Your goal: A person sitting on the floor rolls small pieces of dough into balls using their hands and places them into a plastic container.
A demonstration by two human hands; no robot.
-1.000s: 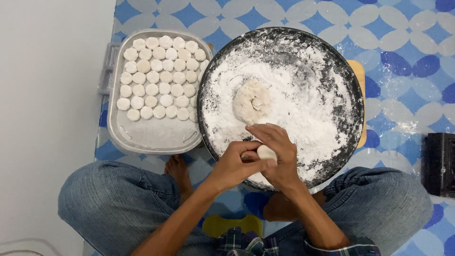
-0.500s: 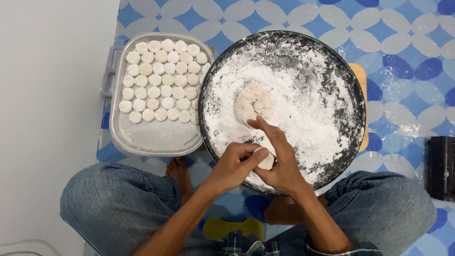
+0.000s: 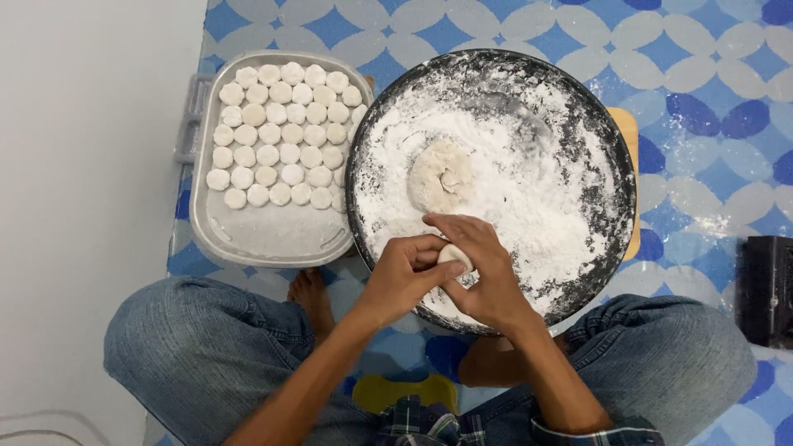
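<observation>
A: Hands? L hand (image 3: 402, 277) & R hand (image 3: 487, 277) were both pinched round a small white dough ball (image 3: 454, 258), lower centre of frame, over the near rim of the round floured pan (image 3: 607, 206).

B: Around it?

A: Bigger dough lump (image 3: 440, 176) sat mid-pan in flour. Upper left, grey tray (image 3: 264, 235) w/ rows of finished dough balls (image 3: 281, 136), just beside the pan.

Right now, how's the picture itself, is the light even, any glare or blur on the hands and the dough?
Head view: soft, even light from above, only faint shadows under the left hand and right hand; no glare, though the flour in the pan is bright enough to lose detail; hands and small dough piece look sharp; the tray of dough balls is clear too.
</observation>
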